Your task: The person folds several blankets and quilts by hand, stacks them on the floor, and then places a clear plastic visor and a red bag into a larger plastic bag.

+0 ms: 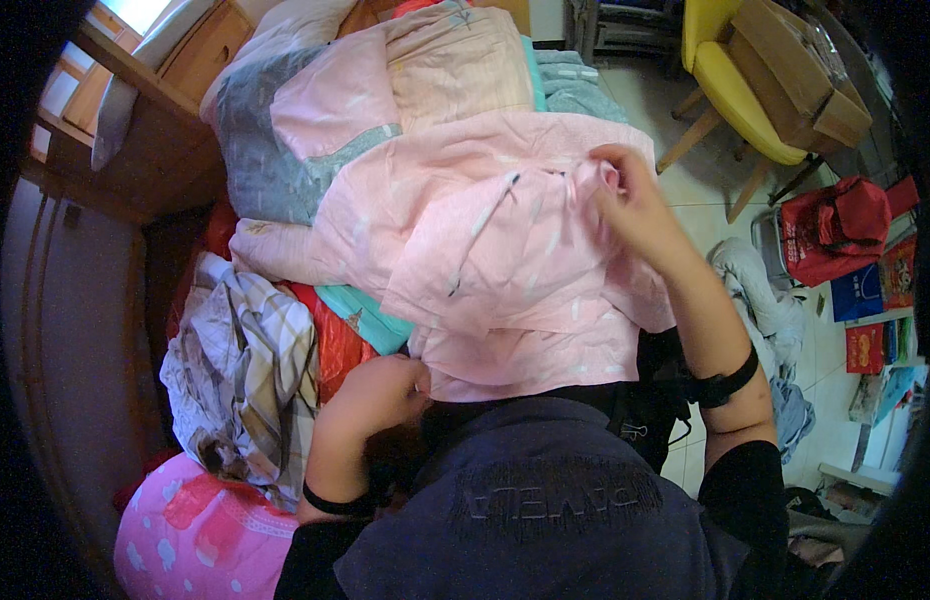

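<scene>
A pale pink bed cloth with small white dashes spreads in front of me, loosely folded and wrinkled. Its near edge reaches my lap. My right hand grips a bunched part of it at the far right, with fabric showing between the thumb and fingers. At the near left corner, my left hand closes on the edge; its fingertips are partly hidden. Two dark thin marks, perhaps openings or ties, show on the upper layer. Beyond lies folded pink, grey and cream bedding, partly covered by the cloth.
Crumpled plaid fabric and a pink cloud-patterned item lie at left, beside a wooden cabinet. To the right stand a yellow chair carrying a cardboard box, a red bag and grey-white bedding on the floor.
</scene>
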`<action>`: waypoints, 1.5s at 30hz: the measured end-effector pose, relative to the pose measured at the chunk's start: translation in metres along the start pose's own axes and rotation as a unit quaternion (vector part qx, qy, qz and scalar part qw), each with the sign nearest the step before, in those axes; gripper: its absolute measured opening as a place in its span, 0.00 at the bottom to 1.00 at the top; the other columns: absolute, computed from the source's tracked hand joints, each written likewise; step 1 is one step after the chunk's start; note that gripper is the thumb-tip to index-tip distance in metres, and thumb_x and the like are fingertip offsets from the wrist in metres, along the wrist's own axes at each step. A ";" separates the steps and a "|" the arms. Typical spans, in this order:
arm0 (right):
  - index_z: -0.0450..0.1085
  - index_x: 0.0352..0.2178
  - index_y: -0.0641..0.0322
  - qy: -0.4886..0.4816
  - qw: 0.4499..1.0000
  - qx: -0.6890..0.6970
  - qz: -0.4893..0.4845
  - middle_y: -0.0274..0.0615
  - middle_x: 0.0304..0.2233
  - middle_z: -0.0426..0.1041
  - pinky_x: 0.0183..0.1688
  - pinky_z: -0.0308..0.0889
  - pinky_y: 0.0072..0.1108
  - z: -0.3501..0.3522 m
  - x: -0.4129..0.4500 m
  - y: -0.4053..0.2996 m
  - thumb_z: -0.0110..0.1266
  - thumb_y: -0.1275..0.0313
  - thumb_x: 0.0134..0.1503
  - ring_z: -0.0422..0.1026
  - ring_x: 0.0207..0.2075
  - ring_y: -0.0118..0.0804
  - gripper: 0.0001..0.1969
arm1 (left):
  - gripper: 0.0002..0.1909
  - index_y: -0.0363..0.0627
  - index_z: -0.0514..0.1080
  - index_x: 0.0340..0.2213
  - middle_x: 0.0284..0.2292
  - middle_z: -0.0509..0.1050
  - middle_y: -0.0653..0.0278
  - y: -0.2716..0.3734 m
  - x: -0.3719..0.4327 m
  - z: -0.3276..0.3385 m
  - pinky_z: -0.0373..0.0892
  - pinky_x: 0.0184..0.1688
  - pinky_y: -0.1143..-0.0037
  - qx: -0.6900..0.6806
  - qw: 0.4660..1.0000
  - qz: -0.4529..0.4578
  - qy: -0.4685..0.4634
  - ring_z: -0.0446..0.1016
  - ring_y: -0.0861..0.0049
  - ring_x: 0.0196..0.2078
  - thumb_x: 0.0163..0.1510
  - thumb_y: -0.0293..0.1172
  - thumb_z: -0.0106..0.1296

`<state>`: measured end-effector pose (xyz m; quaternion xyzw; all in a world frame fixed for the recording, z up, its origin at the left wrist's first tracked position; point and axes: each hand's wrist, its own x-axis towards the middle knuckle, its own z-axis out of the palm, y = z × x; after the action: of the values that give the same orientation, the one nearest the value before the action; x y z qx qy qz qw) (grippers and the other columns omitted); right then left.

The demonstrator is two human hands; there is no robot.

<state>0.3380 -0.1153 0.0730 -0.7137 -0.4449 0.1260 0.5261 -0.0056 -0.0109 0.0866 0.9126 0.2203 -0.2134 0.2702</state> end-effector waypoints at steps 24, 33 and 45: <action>0.59 0.51 0.60 0.170 0.846 0.500 0.072 0.44 0.49 0.66 0.53 0.62 0.33 -0.254 -0.074 0.071 0.43 0.59 0.58 0.66 0.49 0.43 0.23 | 0.08 0.37 0.69 0.30 0.31 0.72 0.54 -0.019 0.052 -0.006 0.64 0.39 0.73 -0.266 0.872 -0.022 0.409 0.71 0.66 0.37 0.50 0.28 0.45; 0.55 0.53 0.59 0.143 0.838 0.518 0.094 0.42 0.51 0.63 0.52 0.62 0.32 -0.174 -0.074 0.012 0.41 0.53 0.59 0.64 0.51 0.40 0.27 | 0.29 0.37 0.53 0.51 0.48 0.60 0.56 0.017 0.101 -0.011 0.58 0.53 0.72 -0.646 0.702 0.181 0.236 0.63 0.69 0.49 0.49 0.32 0.47; 0.51 0.54 0.68 -0.351 0.892 0.281 0.046 0.47 0.51 0.60 0.47 0.62 0.23 -0.074 -0.075 -0.071 0.56 0.71 0.51 0.68 0.44 0.33 0.32 | 0.22 0.37 0.63 0.48 0.43 0.69 0.56 0.068 0.127 -0.031 0.65 0.48 0.74 -0.755 0.636 0.156 0.018 0.70 0.72 0.43 0.50 0.28 0.49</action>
<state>0.3071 -0.2165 0.1436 -0.4653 -0.5130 0.5120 0.5081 0.1414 -0.0079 0.0725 0.4150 0.1642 0.0894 0.8904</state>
